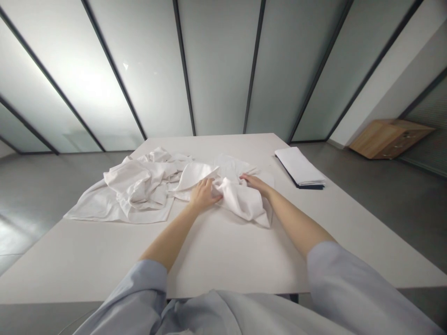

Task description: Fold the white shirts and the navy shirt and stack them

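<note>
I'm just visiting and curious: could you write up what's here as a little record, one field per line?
Surface: pale table
Left hand: on a loose white cloth; exact grip unclear
Right hand: on the same cloth, at its other side; exact grip unclear
Left side: crumpled white fabric pile
Right side: folded white fabric atop a dark layer
Background: frosted panels; wooden cabinet at far right

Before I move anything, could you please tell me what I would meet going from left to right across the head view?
Heap of crumpled white cloth → left hand → right hand → folded white cloth atop a dark layer → wooden cabinet.
</note>
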{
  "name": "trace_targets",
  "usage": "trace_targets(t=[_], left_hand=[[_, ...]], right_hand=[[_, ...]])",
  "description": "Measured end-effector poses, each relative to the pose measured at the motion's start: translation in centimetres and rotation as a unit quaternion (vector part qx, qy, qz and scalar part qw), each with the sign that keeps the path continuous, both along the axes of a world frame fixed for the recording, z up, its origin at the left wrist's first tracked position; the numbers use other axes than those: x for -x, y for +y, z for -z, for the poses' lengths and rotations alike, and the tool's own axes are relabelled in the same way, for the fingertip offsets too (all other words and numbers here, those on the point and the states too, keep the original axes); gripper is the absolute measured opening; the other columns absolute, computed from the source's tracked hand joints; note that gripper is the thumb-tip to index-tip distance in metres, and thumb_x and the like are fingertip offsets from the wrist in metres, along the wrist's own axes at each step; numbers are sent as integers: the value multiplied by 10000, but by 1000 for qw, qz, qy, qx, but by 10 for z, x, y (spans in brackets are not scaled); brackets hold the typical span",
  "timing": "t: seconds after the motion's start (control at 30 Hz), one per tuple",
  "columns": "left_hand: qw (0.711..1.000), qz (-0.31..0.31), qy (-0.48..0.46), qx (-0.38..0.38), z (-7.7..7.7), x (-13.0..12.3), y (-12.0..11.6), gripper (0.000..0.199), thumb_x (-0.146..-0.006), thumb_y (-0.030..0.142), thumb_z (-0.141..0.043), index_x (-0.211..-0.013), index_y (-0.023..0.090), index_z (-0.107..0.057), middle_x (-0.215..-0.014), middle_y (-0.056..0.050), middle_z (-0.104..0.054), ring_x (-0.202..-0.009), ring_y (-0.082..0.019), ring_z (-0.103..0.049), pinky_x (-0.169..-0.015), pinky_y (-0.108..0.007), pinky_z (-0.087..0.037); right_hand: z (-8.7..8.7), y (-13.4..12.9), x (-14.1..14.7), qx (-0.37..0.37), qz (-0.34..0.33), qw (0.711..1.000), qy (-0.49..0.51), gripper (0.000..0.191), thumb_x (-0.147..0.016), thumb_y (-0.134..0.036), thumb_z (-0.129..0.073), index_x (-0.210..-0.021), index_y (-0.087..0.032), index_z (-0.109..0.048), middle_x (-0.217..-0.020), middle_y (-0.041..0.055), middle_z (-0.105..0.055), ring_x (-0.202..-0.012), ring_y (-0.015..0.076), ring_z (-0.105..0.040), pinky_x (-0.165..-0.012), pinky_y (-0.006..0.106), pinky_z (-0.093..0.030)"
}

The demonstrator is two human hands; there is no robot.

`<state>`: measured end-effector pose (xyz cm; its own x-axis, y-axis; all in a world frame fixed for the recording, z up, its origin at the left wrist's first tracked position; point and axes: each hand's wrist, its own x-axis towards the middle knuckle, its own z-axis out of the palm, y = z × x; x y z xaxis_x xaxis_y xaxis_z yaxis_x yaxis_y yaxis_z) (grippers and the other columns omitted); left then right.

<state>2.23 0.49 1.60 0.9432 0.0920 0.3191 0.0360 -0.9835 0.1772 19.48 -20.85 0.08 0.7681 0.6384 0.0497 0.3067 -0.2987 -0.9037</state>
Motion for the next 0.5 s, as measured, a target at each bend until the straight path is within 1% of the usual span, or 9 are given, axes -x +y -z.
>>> trace_targets(t=[0.07,0.1,0.13,0.17,0.2,0.23,0.33,0.4,0.5], left_hand=[[997,30,-52,-50,-2,-3,-8,861,-736,522,-678,-1463,181,-366,-1500,-187,-381,-1399,-364,-312,-1116,-480,-277],[995,49,-51,-70,-4,-5,-11,894,-729,500,-687,-1489,197,-325,-1557,-179,-281,-1445,-378,-199,-1142,-523,-208],[994,69,-31,-82,-7,-8,-12,909,-724,490,-692,-1500,217,-307,-1582,-168,-223,-1462,-392,-123,-1143,-561,-175],[992,90,2,-86,-10,-12,-11,905,-719,483,-696,-1501,240,-310,-1590,-156,-204,-1464,-404,-94,-1131,-583,-186],[989,114,43,-81,-13,-16,-10,886,-714,475,-700,-1491,264,-330,-1587,-144,-217,-1459,-408,-117,-1115,-580,-232],[984,140,85,-72,-16,-21,-8,853,-710,464,-702,-1472,282,-365,-1571,-133,-260,-1445,-400,-182,-1094,-550,-293],[964,192,181,-44,-21,-34,-1,668,-724,424,-687,-1358,300,-512,-1440,-99,-461,-1306,-313,-446,-1024,-411,-418],[963,176,198,-45,-20,-38,0,536,-745,399,-669,-1259,272,-588,-1320,-98,-560,-1190,-285,-543,-974,-379,-457],[976,120,174,-52,-12,-33,-6,393,-760,367,-657,-1118,206,-647,-1174,-129,-631,-1083,-307,-601,-884,-390,-501]], right_hand=[[-1,15,23,1,-109,993,45,327,-828,-457,-591,-931,-168,-706,-941,67,-718,-869,225,-631,-834,347,-487],[-1,21,33,5,-149,988,49,292,-810,-425,-617,-908,-165,-708,-919,57,-716,-833,214,-626,-806,339,-492],[-2,25,42,9,-180,983,44,263,-793,-397,-633,-882,-162,-710,-893,48,-714,-805,205,-621,-784,333,-494],[-4,27,49,12,-203,979,33,245,-783,-380,-636,-857,-159,-712,-868,41,-711,-787,199,-617,-771,328,-495],[-5,28,54,15,-220,975,17,235,-778,-369,-633,-834,-156,-714,-846,35,-709,-776,196,-617,-765,325,-496],[-8,28,58,20,-232,972,1,228,-771,-363,-629,-813,-156,-716,-829,30,-709,-771,197,-620,-764,325,-498],[-16,18,62,29,-241,970,-30,224,-760,-353,-614,-820,-173,-733,-845,25,-724,-802,217,-641,-791,343,-501],[-22,5,58,14,-203,978,-35,232,-747,-351,-611,-846,-186,-742,-888,32,-734,-854,232,-652,-830,357,-499],[-29,-22,43,-35,-74,995,-52,242,-747,-373,-591,-805,-188,-735,-881,54,-735,-889,237,-655,-868,366,-493]])
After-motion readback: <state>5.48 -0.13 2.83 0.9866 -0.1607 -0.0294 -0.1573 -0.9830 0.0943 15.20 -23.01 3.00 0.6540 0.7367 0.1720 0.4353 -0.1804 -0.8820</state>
